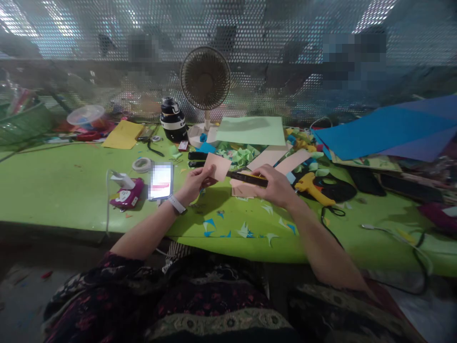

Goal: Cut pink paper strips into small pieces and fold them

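My left hand (200,183) is closed on a small square of pale pink paper (217,166), pinched between thumb and fingers near its lower left corner. To the right, my right hand (273,186) is wrapped round a long, dark, narrow tool with yellow along it (248,178); its exact kind I cannot make out. The tool's far end points left and comes close to the pink square's right edge. Beneath the tool lie more pink paper pieces (243,191). Longer pink strips (293,161) rest just behind my right hand.
Behind stand a desk fan (206,78) and a black bottle (173,121). A phone (160,181) and a tape roll (142,165) lie left. At right are a yellow glue gun (310,186) and blue sheets (385,131). Paper scraps (244,231) litter the green table (71,181).
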Demonstrator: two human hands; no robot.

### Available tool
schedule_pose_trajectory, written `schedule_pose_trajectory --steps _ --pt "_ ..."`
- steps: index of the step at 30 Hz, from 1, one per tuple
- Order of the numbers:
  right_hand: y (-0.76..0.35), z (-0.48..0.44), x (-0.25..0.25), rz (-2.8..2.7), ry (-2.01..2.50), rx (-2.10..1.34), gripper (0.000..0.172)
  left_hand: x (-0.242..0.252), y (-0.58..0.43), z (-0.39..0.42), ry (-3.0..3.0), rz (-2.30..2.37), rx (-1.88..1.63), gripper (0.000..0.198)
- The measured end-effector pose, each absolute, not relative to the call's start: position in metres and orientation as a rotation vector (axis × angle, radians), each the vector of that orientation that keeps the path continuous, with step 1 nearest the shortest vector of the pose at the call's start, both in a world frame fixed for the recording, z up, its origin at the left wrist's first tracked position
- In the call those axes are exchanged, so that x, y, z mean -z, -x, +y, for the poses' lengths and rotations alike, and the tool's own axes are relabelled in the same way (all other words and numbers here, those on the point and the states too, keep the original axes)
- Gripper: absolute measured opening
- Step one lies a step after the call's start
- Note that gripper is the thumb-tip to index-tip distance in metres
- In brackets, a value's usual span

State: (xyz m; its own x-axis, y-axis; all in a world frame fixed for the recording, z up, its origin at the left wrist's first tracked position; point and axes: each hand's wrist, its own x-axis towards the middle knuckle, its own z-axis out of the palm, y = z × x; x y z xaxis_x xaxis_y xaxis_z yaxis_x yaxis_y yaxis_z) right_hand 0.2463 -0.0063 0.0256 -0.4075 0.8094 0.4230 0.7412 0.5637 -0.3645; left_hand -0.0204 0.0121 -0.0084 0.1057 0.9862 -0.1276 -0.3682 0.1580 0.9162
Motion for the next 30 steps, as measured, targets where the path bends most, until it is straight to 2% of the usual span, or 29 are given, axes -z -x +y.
schedule_pose_trajectory --steps 9,24,30 --pt "-0.241 -0.009 -0.025 -2.238 1.280 -0.219 0.025 0.008 0.012 0.010 -0.742 0.897 -1.265 0.049" --pt "-0.242 -0.009 -0.026 -2.263 1.308 -0.156 0.023 0.015 0.006 0.005 -0.819 0.753 -1.148 0.035" --pt "-0.249 -0.004 -0.026 -2.329 1.327 -0.124 0.031 0.008 0.009 0.001 -0.766 0.677 -1.022 0.027"
